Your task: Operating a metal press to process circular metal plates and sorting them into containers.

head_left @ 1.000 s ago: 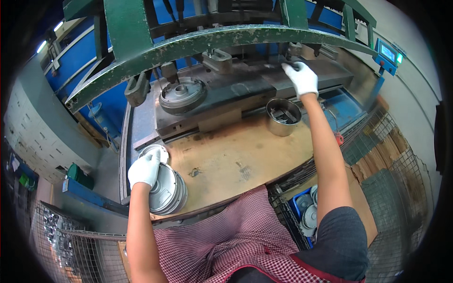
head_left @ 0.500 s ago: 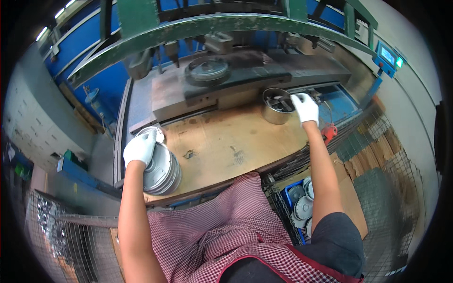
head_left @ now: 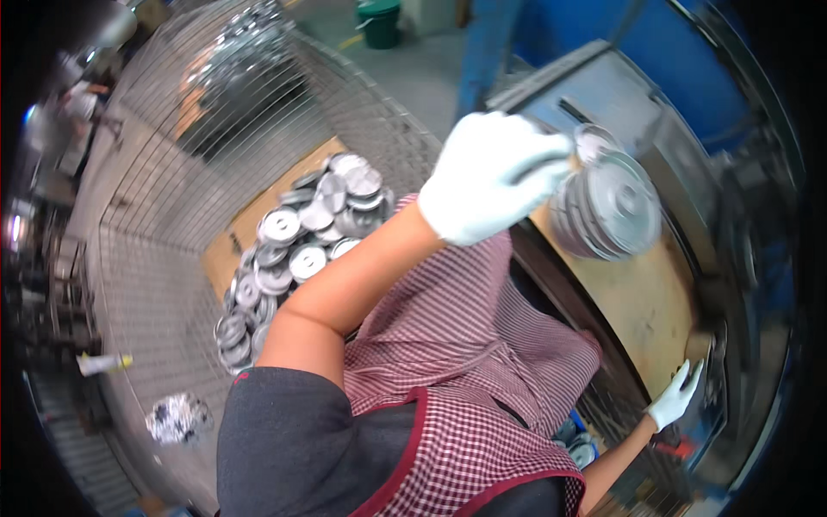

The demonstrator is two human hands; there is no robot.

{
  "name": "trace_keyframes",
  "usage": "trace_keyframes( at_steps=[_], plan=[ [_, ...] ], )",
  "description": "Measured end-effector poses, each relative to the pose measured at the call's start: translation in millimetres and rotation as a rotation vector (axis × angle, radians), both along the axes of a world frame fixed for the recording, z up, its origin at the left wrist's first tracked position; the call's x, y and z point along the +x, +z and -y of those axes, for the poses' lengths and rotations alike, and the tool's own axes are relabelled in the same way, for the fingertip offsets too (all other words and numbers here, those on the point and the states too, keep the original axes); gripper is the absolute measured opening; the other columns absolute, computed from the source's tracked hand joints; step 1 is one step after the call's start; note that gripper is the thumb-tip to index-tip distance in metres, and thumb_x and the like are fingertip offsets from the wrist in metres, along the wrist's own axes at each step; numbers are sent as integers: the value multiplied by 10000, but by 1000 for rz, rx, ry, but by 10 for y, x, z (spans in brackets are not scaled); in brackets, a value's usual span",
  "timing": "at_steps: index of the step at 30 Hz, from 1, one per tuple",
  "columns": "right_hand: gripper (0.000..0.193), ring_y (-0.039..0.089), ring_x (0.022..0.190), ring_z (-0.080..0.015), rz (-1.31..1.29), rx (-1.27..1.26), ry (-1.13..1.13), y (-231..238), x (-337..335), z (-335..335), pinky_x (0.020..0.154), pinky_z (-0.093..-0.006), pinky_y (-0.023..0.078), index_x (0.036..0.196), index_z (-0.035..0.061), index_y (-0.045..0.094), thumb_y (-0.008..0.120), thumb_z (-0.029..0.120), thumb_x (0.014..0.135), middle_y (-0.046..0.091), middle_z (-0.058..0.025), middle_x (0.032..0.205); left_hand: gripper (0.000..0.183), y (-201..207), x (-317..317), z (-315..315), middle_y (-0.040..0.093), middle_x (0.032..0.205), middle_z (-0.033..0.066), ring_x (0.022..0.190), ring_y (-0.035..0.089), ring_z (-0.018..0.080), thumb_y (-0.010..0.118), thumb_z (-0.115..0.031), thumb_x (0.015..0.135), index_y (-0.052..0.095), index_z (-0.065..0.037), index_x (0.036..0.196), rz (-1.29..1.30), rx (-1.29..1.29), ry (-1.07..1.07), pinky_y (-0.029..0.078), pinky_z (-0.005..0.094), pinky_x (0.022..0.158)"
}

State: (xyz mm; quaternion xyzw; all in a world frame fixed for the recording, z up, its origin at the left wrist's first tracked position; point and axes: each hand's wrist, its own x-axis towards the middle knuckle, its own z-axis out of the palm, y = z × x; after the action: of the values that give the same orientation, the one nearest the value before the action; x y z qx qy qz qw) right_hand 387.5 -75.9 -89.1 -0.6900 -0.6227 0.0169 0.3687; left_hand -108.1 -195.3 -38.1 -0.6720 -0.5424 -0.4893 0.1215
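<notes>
View has swung left since half a second ago: the disc pile is now in frame, the press mostly out. Left hand was on top of the stack; now at its near-left side.

Containers: wire cage holds the pile, cardboard under it. Blue crate has discs. Pot blurred, can't read contents.

Stack sits on the bench, just right of the left fingertips, small ring beside it; can't tell if they touch. Left fingers curled, can't tell if gripping. Right hand has fingers parted near the pot, well apart from the stack.
</notes>
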Motion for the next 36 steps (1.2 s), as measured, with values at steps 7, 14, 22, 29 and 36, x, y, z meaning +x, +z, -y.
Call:
trace_keyframes(
  at_steps=[7,14,22,29,36],
  plan=[
    [435,588,873,-122,-209,109,727,411,-2100,436,829,-261,471,1340,-3,513,592,77,920,641,-68,1114,400,-2333,-863,1775,638,1024,205,965,598,370,465,-399,923,664,-68,1028,615,-921,711,458,437,858],
    [483,639,860,-284,300,-192,1233,424,-4410,412,809,-331,488,1296,26,551,641,210,859,650,-187,962,640,-4360,-801,2450,555,1296,210,1204,524,345,397,-537,918,579,-20,1247,1135,-1326,656,396,393,998],
    [450,609,1060,-355,596,-532,1235,-277,-5392,223,905,-394,474,1230,31,559,606,332,898,641,-200,1129,638,-5319,-843,1857,626,1213,178,1118,592,293,527,-534,879,603,1,1218,1775,-1062,816,429,374,935],
    [329,637,1002,-362,438,-648,1209,-339,-5452,234,862,-381,489,1149,-5,576,628,197,894,659,-216,1056,771,-5612,-893,1034,501,1376,192,1284,469,299,596,-500,875,385,11,1413,1788,-1008,690,349,329,1046],
    [344,655,907,-319,336,-702,1109,-326,-5495,303,816,-381,496,1095,-16,613,720,122,798,679,-167,977,1030,-5784,-968,340,381,1454,236,1330,403,354,742,-524,726,229,-64,1492,1924,-935,982,322,364,1088]
  ],
)
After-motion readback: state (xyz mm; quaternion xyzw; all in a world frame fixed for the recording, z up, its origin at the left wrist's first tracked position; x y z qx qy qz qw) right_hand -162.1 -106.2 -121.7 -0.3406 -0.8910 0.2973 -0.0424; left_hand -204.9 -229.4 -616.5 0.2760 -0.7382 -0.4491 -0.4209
